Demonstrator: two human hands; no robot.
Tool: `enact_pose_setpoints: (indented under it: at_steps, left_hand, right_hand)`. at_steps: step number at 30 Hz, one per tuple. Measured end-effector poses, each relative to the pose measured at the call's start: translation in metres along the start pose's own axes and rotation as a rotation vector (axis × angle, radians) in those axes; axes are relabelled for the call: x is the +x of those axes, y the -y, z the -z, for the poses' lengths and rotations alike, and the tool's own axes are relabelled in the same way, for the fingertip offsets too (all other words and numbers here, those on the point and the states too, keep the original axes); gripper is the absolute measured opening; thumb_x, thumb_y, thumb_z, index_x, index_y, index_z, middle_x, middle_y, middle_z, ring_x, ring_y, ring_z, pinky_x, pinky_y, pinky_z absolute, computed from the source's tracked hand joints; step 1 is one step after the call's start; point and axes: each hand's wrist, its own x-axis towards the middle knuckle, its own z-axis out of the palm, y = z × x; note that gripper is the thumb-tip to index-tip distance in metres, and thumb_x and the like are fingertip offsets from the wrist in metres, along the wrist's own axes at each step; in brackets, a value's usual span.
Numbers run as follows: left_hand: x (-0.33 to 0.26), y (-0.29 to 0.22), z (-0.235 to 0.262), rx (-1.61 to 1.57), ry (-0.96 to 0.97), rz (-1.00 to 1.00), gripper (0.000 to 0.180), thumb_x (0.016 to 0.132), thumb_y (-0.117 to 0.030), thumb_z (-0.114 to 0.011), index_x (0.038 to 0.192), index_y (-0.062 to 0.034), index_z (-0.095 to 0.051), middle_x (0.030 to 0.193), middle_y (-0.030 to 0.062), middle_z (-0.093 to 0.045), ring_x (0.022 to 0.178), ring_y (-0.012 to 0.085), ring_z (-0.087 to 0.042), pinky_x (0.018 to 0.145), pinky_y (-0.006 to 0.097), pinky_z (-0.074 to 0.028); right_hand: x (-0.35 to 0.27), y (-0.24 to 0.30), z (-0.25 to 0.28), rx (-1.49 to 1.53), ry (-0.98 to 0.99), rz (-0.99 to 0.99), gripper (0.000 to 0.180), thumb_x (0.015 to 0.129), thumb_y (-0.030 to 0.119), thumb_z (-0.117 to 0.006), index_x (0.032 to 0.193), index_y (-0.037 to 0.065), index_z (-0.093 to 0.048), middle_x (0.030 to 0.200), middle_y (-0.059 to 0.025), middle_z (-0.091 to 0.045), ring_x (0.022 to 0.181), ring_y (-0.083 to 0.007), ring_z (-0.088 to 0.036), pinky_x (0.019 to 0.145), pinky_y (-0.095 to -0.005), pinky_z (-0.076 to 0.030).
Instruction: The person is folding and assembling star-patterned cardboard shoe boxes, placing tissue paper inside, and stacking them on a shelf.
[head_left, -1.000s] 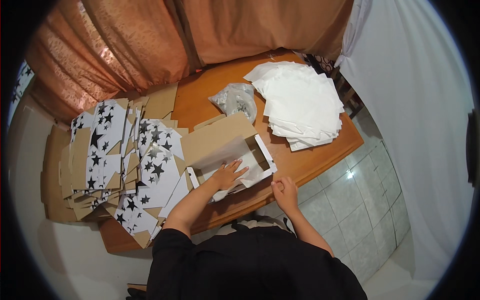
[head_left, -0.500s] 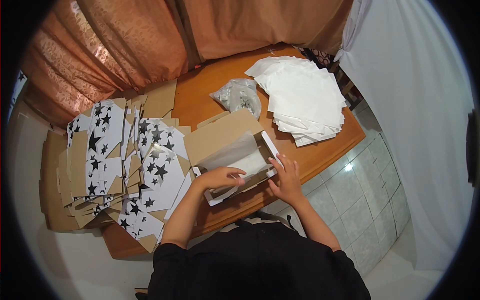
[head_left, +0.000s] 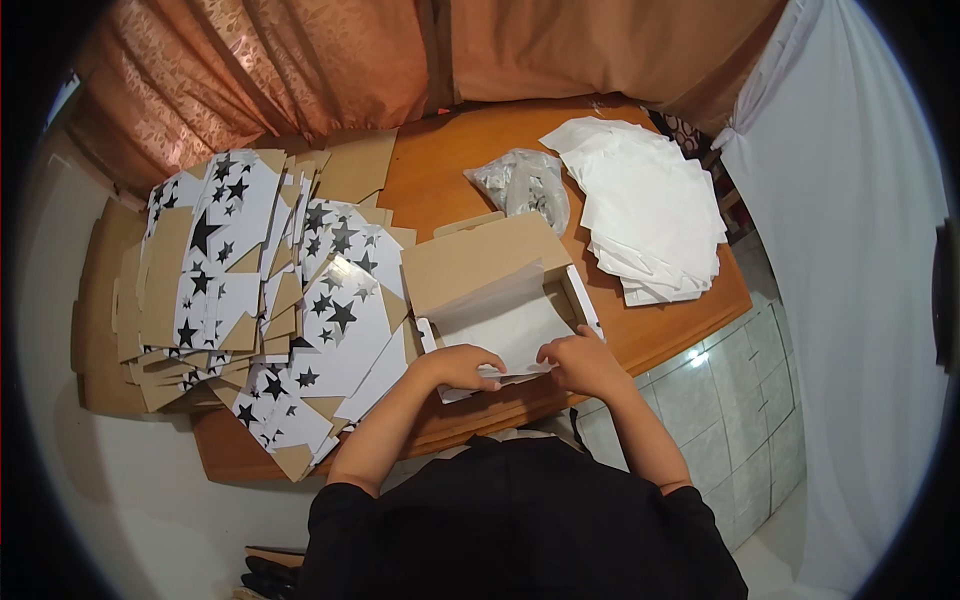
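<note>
Brown-and-white rectangular cardboard box (head_left: 582, 300), brown lid (head_left: 485, 252) raised, at the near edge of the orange-brown wooden table (head_left: 425, 175), between a pile of flat, star-printed white-and-brown cardboard pieces (head_left: 225, 285) and a stack of thin white paper sheets (head_left: 650, 215). Inside the box, 1 translucent white paper liner (head_left: 518, 322), partly up against the lid. Left hand (head_left: 465, 367) loosely curled, right hand (head_left: 580, 362) with fingers more bent, both at the liner's near edge; can't say if gripping it. Behind the box, 1 clear plastic bag (head_left: 525, 190) with grey contents.
</note>
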Motion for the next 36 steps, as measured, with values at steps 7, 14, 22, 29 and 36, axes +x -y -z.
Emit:
enact_pose_setpoints:
  at_steps: [7, 14, 22, 29, 36]
  left_hand:
    - [0.001, 0.008, -0.003, -0.051, -0.068, 0.116, 0.029, 0.085, -0.023, -0.059, 0.110, -0.0081, -0.063, 0.101, 0.0146, -0.065, 0.093, 0.0278, -0.061, 0.083, 0.034, -0.047]
    - [-0.015, -0.025, -0.003, -0.048, -0.294, 0.176, 0.046, 0.071, -0.041, -0.072, 0.105, -0.0114, -0.066, 0.103, 0.0122, -0.064, 0.098, 0.0278, -0.059, 0.085, 0.034, -0.046]
    - [0.000, -0.060, -0.037, -0.127, -0.842, 0.360, 0.014, 0.079, -0.022, -0.065, 0.084, -0.0105, -0.069, 0.087, 0.0066, -0.064, 0.088, 0.0250, -0.058, 0.085, 0.036, -0.041]
    - [0.031, -0.065, -0.042, 0.307, -1.287, 0.565, 0.006, 0.076, -0.020, -0.067, 0.081, -0.0161, -0.068, 0.088, -0.0003, -0.057, 0.091, 0.0188, -0.054, 0.094, 0.049, -0.029]
    - [0.051, -0.048, -0.044, 0.369, -1.407, 0.754, 0.008, 0.075, -0.021, -0.068, 0.081, -0.0171, -0.067, 0.101, 0.0003, -0.053, 0.106, 0.0191, -0.047, 0.095, 0.055, -0.020]
  right_hand:
    - [0.013, -0.011, 0.015, 0.087, 0.184, 0.134, 0.024, 0.073, 0.016, -0.062, 0.097, 0.011, -0.063, 0.081, -0.0102, -0.067, 0.087, -0.0254, -0.062, 0.085, -0.0388, -0.040]
    - [0.068, -0.075, 0.080, 0.132, -0.240, 0.264, 0.021, 0.073, 0.020, -0.063, 0.090, 0.009, -0.066, 0.089, -0.0084, -0.065, 0.088, -0.0275, -0.059, 0.082, -0.0386, -0.041]
    - [0.195, -0.178, 0.041, 0.078, -0.544, 0.200, 0.013, 0.073, 0.015, -0.062, 0.084, 0.011, -0.068, 0.076, -0.0075, -0.065, 0.072, -0.0266, -0.061, 0.075, -0.0416, -0.040]
    - [0.215, -0.196, 0.018, -0.337, -0.569, 0.004, 0.019, 0.070, 0.021, -0.069, 0.088, 0.015, -0.065, 0.074, -0.0065, -0.065, 0.073, -0.0252, -0.061, 0.067, -0.0442, -0.034]
    - [0.214, -0.201, 0.007, -0.262, -0.518, -0.046, 0.023, 0.070, 0.023, -0.070, 0.088, 0.015, -0.061, 0.086, -0.0052, -0.062, 0.081, -0.0246, -0.061, 0.075, -0.0469, -0.034]
